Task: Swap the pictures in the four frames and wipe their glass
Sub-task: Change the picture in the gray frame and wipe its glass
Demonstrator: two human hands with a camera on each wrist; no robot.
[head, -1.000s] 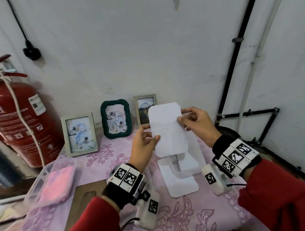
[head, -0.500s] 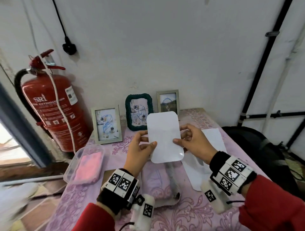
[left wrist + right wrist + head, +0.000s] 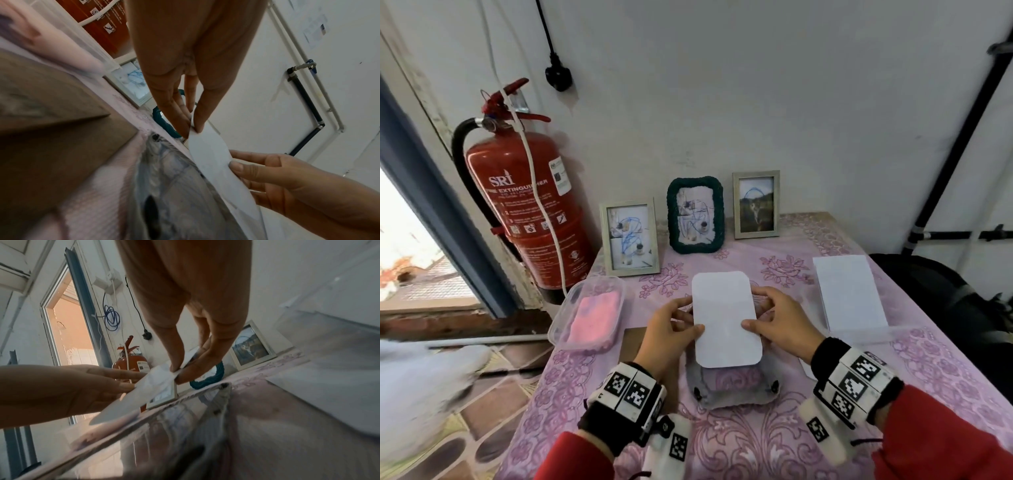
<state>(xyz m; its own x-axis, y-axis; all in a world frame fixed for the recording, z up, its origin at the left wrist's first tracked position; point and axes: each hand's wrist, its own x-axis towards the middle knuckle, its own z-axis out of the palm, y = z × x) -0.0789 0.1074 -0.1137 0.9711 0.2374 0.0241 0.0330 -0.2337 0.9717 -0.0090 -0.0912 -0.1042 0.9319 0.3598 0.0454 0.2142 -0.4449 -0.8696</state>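
Observation:
Both hands hold a white picture card (image 3: 726, 317) with rounded corners, blank side up, low over a grey frame (image 3: 732, 387) lying flat on the table. My left hand (image 3: 674, 329) pinches the card's left edge (image 3: 193, 129) between thumb and fingers. My right hand (image 3: 777, 322) pinches its right edge (image 3: 176, 368). Three frames stand against the wall: a pale wooden one (image 3: 630, 238), a dark green knitted one (image 3: 695, 214) and a small pale one (image 3: 756, 204). Each shows a picture with blue scribbles.
A clear plastic tub (image 3: 589, 313) with a pink cloth inside sits at the table's left edge. A brown backing board (image 3: 631, 342) lies by my left wrist. White sheets (image 3: 849, 291) lie at the right. A red fire extinguisher (image 3: 527, 205) stands left of the table.
Both hands have brought the white card down from chest height to just over the flat grey frame. The head view has swung left and downward.

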